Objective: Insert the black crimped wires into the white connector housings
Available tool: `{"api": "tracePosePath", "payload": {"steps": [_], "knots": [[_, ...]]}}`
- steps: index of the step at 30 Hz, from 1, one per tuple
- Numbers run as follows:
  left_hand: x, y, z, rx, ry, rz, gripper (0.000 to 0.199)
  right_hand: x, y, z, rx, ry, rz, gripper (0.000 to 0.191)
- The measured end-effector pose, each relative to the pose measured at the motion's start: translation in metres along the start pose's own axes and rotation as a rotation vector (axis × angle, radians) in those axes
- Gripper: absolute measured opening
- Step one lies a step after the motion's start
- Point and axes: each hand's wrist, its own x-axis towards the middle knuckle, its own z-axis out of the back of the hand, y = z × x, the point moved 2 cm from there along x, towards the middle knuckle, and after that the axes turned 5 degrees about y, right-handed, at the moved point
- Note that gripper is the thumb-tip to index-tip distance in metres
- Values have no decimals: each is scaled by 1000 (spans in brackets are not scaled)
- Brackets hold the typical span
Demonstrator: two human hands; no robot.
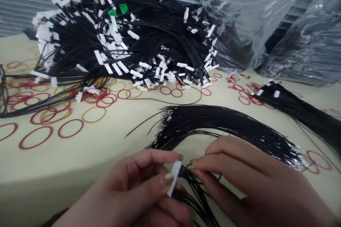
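My left hand [144, 188] grips a white plastic connector [174, 178] between thumb and fingers, close to the table's front. Several black wires [198, 193] run out of the connector toward the lower right. Just right of it, my right hand [245, 177] pinches a thin black wire [189, 165] near the connector's upper end. Whether that wire's tip sits in the connector cannot be made out. Behind both hands lies a curved bundle of loose black wires [213, 117] with shiny metal terminals at its ends.
A big heap of black cables [149, 32] with white connectors fills the back. Red and yellow rubber bands [70, 128] lie scattered on the left and centre. Clear plastic bags [247, 17] stand at the back right, with another cable bundle [303, 106] in front of them.
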Motion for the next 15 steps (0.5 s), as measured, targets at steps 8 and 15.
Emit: {"api": "tracePosePath", "payload": {"steps": [8,15], "knots": [[1,-1,5,138,-127,-20,21,32,-63,-24,-118,-17,42,25],[-1,-1,7,198,-111,-5,21,34,-54,-28,-243,-34,58,17]]}}
